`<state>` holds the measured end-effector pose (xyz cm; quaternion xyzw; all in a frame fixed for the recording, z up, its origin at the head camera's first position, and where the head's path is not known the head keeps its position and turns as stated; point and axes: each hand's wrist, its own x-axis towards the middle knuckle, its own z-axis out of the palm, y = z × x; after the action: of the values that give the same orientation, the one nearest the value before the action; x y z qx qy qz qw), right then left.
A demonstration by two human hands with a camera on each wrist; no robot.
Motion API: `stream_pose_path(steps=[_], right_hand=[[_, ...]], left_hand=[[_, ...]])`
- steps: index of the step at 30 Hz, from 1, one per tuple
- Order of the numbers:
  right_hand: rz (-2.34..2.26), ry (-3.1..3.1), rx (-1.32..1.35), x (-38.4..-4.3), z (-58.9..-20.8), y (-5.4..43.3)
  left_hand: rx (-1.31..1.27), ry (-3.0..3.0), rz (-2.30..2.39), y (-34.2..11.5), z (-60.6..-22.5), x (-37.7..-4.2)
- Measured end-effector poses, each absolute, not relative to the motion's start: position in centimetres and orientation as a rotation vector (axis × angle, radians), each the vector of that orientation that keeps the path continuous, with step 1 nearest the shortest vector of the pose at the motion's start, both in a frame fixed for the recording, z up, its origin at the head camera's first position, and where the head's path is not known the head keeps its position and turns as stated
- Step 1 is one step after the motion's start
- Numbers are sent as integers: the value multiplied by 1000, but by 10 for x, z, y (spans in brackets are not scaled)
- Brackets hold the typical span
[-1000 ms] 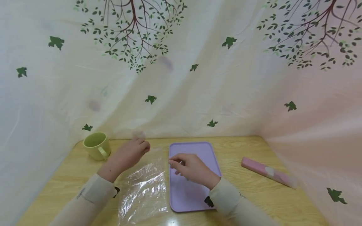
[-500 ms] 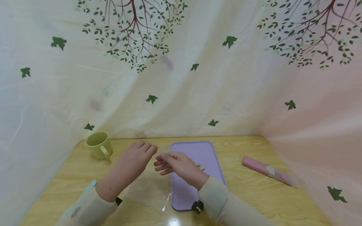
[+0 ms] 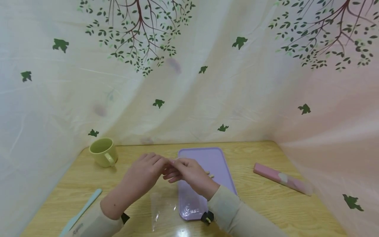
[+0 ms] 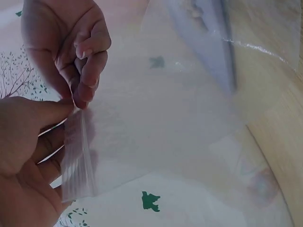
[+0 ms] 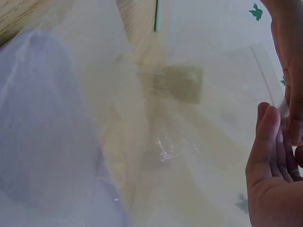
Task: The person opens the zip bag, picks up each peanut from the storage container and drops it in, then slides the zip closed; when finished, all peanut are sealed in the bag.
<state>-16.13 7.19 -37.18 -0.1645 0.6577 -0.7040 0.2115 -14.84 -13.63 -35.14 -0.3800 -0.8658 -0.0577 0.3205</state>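
Both hands meet over the left edge of a lilac tray, fingertips close together. My left hand pinches the top edge of a clear plastic zip bag by its ridged zip strip. From the other side, my right hand pinches the same edge, its other fingers loosely bent. The bag hangs down below the hands, and its lower part overlaps the tray in the head view. Small beige pieces on the tray show past the right hand, partly hidden.
A green mug stands at the back left of the wooden table. A pale blue flat-ended utensil lies front left, partly under the left sleeve. To the right lies a long pink case. Printed cloth hangs behind.
The hands have come together, the left moving right and the right moving left. The bag, earlier spread flat beside the tray, now hangs from them. The blue utensil has come into view.
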Motion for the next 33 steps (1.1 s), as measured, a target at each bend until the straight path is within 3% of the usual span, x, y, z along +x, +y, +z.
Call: stream_pose_path(steps=[8,17,33], right_hand=[[-1917,1870,-484,-159,-374,77],[-1914,1860,-539,-156,-372,77],[-1869,1879,-615,-151,-361,67]], left_hand=[[-839,-2705,-710,-140,-343,-149],[-875,-2858,-1073,-155,-330,-154],[-959,-2921,-745,-166,-299,-144]])
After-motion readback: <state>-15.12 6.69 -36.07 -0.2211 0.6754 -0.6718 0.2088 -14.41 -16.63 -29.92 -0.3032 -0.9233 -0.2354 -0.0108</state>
